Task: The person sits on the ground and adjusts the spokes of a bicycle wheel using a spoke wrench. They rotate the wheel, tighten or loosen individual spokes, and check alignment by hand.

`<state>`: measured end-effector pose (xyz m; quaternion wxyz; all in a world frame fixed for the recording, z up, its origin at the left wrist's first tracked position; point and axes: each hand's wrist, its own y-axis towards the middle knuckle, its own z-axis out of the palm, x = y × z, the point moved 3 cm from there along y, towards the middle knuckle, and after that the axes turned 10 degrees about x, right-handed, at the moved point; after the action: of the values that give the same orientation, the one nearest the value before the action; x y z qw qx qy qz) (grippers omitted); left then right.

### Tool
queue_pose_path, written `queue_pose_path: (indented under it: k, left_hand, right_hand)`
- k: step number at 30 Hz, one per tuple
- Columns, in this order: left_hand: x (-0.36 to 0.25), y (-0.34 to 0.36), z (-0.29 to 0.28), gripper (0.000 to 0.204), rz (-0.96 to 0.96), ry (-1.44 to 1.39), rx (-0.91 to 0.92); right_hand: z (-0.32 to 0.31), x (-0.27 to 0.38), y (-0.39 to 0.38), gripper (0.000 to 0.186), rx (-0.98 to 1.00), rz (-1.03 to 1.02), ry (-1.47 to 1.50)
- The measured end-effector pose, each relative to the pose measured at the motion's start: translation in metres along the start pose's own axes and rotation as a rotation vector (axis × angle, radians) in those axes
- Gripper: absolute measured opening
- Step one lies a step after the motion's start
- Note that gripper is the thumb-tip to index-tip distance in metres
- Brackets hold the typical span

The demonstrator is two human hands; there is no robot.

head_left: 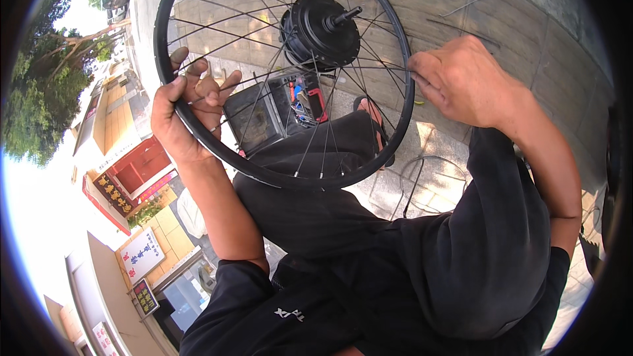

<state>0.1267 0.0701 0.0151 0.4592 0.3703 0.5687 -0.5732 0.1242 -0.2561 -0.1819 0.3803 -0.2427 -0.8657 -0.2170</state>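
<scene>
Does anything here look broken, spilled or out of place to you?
Nothing looks spilled or plainly broken. The odd bit is the wheel: its rim is bare, with no tyre. Also, a thin dark loop, perhaps a cable, lies loose on the paving, outside the open toolbox.

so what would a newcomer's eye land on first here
The large black spoked wheel, top centre, with the left hand at its left side and the right hand at its right. Then its chunky hub, and the open toolbox showing through the wheel below it.
</scene>
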Motion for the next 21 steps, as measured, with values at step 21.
queue_pose_path:
  k: [21]
  left_hand:
    - [-0.004,0.002,0.022,0.059,0.01,0.095,0.041]
  right_hand:
    - [0.074,0.003,0.07,0.034,0.05,0.333,0.565]
